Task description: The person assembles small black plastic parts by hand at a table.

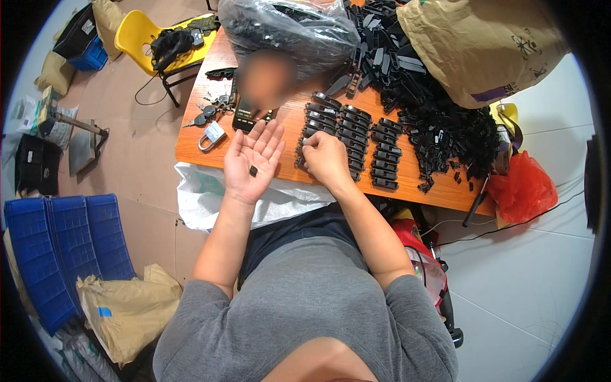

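My left hand (254, 162) is palm up above the table's near edge, its fingers stretched out. A small black plastic piece (253, 171) lies on that palm, with no finger closed round it. My right hand (326, 156) reaches over the left column of black plastic parts (320, 109), thumb and fingertips pinched together. Whatever is between those fingertips is hidden. More long black parts stand in a middle column (354, 130) and a right column (386, 156), laid side by side.
A heap of small black pieces (449, 137) covers the right of the wooden table (197, 137). Behind are a clear plastic bag (299, 32) and a brown sack (477, 51). A padlock (212, 135), keys (207, 116) and a phone (245, 118) lie left.
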`<state>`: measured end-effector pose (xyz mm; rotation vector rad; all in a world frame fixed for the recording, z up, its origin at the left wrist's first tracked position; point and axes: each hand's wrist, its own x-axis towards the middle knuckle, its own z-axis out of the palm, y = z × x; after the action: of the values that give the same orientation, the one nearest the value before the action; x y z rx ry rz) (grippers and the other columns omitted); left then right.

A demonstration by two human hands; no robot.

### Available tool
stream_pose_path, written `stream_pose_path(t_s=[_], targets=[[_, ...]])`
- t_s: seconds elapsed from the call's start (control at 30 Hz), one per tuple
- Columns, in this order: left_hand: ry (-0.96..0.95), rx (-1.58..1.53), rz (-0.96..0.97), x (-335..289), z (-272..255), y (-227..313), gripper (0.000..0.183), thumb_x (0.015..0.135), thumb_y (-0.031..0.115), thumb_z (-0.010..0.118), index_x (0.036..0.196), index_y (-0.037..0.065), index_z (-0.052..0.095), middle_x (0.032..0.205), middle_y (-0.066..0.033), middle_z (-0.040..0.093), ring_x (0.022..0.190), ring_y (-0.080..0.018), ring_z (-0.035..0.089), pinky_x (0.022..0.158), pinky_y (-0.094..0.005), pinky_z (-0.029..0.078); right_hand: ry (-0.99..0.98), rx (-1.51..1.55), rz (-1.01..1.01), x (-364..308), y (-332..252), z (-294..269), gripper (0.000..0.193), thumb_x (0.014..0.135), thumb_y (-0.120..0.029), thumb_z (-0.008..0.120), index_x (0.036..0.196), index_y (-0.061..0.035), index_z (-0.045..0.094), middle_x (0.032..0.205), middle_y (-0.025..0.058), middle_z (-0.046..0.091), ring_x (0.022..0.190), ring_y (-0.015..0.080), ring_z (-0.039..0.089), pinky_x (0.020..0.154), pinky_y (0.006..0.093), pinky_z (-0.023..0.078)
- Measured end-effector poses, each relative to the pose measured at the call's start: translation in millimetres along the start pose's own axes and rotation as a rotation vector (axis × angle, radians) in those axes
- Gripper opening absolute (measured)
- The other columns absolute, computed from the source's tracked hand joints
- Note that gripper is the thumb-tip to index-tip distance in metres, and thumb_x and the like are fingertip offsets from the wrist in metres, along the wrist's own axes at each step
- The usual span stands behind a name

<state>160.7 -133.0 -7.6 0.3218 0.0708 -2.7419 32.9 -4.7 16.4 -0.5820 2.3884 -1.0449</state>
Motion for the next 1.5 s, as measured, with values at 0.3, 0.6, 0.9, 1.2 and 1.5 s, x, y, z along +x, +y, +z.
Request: stream_pose_path(t_s=[0.3,0.6,0.9,1.2,1.5], targets=[[-0.009,0.005,-0.019,1,7,-6,0.050,0.105,0.038,0.033,0.128,0.000,0.054,0.141,-0.0218,0.050,0.138,-0.0343,0.041,0.116,-0.0494,0.030,0.054,-0.402,-0.244,-10,-18,-9,0.011,0.083,-0.013,0.065,0.088,-0.0032,0.066,0.088,0.0183,0.069,0.084,0.0379,0.067,0.074,0.0466,0.053],[0.058,0.181,0.031,2,25,-28,0.053,0.105,0.041,0.029,0.131,0.000,0.050,0.144,-0.0220,0.046,0.139,-0.0379,0.038,0.116,-0.0514,0.027,-0.249,0.062,-0.494,-44,-41,-5,0.018,0.082,-0.015,0.068,0.095,-0.0036,0.069,0.091,0.0175,0.066,0.087,0.0366,0.065,0.077,0.0446,0.052],[0.114,0.081,0.089,6,33,-27,0.050,0.104,0.038,0.032,0.129,0.000,0.052,0.143,-0.0216,0.048,0.138,-0.0371,0.040,0.116,-0.0524,0.029,0.039,-0.170,-0.727,-57,-33,-2,0.015,0.080,-0.010,0.070,0.094,-0.0046,0.068,0.081,0.0138,0.063,0.079,0.0310,0.065,0.070,0.0372,0.053],[0.043,0.187,0.084,3,26,-35,0.049,0.104,0.038,0.034,0.129,0.000,0.053,0.142,-0.0227,0.048,0.136,-0.0374,0.042,0.114,-0.0519,0.033,-0.143,0.147,-0.407,-54,-27,-7,0.019,0.079,-0.008,0.071,0.098,-0.0023,0.069,0.087,0.0107,0.068,0.078,0.0217,0.066,0.069,0.0335,0.053],[0.199,0.256,0.149,-1,24,-22,0.041,0.104,0.033,0.038,0.123,0.002,0.055,0.134,-0.0195,0.056,0.131,-0.0341,0.049,0.110,-0.0478,0.040,-0.128,0.434,0.046,-40,-11,-22,0.013,0.086,-0.009,0.066,0.094,0.0002,0.070,0.073,0.0082,0.070,0.060,0.0115,0.066,0.051,0.0267,0.053]])
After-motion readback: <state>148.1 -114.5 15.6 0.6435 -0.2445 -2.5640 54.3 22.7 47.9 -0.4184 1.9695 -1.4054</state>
